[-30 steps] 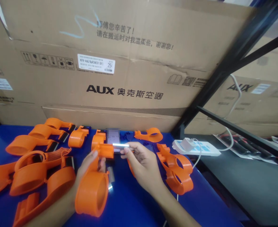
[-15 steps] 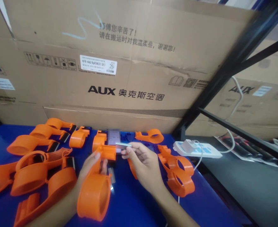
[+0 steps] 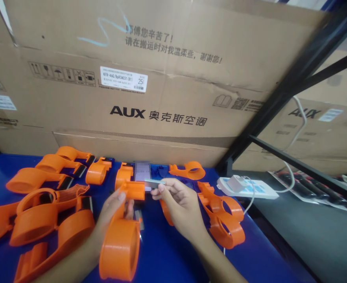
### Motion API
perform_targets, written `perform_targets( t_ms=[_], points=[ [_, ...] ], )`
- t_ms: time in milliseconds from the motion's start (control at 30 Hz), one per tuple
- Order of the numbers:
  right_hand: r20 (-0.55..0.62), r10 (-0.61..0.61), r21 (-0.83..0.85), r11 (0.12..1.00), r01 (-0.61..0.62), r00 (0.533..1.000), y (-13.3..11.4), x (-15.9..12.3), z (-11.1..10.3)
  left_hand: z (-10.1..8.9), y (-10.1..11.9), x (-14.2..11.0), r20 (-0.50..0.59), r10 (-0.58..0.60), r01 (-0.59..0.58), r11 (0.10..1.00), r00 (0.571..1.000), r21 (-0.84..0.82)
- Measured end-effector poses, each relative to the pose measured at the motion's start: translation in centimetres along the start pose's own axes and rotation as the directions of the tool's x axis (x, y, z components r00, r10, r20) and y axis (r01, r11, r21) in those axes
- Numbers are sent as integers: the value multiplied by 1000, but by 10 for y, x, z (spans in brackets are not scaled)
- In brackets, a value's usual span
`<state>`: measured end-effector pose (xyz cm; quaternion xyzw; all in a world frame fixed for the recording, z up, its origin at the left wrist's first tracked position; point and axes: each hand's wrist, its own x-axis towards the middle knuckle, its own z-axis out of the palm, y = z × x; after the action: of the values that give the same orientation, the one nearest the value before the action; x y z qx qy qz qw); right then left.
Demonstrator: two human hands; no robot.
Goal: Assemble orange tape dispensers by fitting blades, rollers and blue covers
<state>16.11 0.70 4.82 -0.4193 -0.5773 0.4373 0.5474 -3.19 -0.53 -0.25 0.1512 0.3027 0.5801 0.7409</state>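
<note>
My left hand is closed round the upper part of an orange plastic tape dispenser, whose wide ring hangs toward me. Between the thumb and fingers of my right hand is a small toothed metal blade. The blade's left end meets or overlaps the right edge of the dispenser's head; I cannot tell whether it sits inside. Just right of the held ring, a thin shiny metal piece lies on the blue surface. Another orange part is partly hidden behind my right hand.
Several orange dispensers crowd the left of the blue table. More orange dispensers lie at right. A phone rests behind my hands, and a white power strip lies at right. A large cardboard box stands behind.
The held dispenser's ring has shifted slightly right and down in view. Both hands keep the same grips, with the blade still against the dispenser's head.
</note>
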Motion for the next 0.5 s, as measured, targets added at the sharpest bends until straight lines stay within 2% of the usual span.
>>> perform_targets(
  t_ms=[300,500],
  points=[
    [76,21,-25,1000,-19,997,-2,2,-2,11,-2,-10,-25,48,-45,990,999,135],
    [154,2,-50,999,6,988,6,0,1,13,1,-9,150,101,-148,925,984,349]
  ],
)
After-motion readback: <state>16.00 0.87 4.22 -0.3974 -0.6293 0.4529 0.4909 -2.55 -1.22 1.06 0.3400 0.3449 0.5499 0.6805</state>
